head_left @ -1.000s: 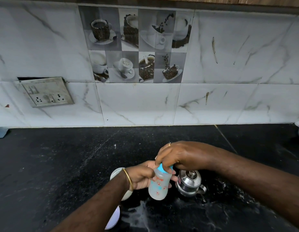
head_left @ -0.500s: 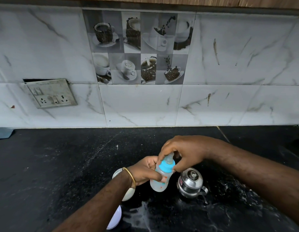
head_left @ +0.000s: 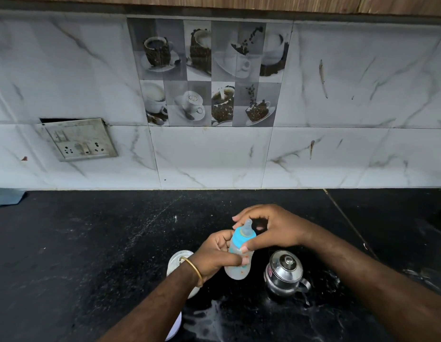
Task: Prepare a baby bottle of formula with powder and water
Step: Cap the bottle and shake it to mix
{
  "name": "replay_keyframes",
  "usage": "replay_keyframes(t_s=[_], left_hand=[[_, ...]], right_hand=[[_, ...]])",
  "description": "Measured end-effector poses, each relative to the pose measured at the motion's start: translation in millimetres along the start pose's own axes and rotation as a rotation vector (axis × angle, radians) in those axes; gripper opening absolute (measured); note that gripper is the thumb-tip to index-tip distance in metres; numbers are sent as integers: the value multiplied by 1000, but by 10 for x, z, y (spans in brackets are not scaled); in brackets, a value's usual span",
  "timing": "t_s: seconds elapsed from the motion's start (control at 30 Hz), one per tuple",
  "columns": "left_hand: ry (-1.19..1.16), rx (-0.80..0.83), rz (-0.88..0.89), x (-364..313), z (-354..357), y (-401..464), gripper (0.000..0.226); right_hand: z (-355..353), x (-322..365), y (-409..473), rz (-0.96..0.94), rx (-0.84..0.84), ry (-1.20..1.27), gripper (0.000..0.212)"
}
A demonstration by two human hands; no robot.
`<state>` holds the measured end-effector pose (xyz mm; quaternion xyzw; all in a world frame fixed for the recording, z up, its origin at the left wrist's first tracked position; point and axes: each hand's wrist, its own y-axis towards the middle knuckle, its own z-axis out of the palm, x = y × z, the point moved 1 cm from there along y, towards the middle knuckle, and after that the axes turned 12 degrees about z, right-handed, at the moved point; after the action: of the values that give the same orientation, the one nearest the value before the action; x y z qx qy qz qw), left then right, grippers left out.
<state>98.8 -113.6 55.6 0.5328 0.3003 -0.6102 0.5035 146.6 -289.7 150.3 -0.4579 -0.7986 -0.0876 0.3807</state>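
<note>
A clear baby bottle [head_left: 239, 269] with small printed figures is held above the black counter, tilted slightly. It carries a blue collar [head_left: 243, 238] and a clear teat [head_left: 247, 225]. My left hand [head_left: 215, 255] grips the bottle's body from the left. My right hand [head_left: 271, 229] arches over the top, thumb and fingertips pinching the blue collar, the other fingers spread past the teat. A steel lidded pot with a spout [head_left: 285, 274] stands just right of the bottle.
A round white container [head_left: 176, 261] sits behind my left wrist, and a white object [head_left: 173, 328] shows under my forearm. Spilled liquid or powder [head_left: 209, 319] marks the black counter [head_left: 91, 243]. A tiled wall with a switch plate [head_left: 80, 139] rises behind.
My right hand, which covered the bottle top, has lifted and opened so the teat and blue collar show. The bottle has risen slightly and tilted.
</note>
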Motion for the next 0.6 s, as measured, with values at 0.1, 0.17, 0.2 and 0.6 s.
replay_keyframes(t_s=[0.1, 0.17, 0.2, 0.6], left_hand=[[1, -48, 16, 9, 26, -14, 42], [-27, -45, 22, 3, 31, -24, 44], [-39, -20, 19, -9, 38, -26, 43], [343, 123, -3, -206, 220, 9, 29]], right_hand=[[186, -18, -22, 3, -216, 82, 44], [276, -32, -26, -1, -228, 92, 54], [307, -30, -31, 20, -163, 117, 62], [472, 79, 2, -23, -99, 495, 11]])
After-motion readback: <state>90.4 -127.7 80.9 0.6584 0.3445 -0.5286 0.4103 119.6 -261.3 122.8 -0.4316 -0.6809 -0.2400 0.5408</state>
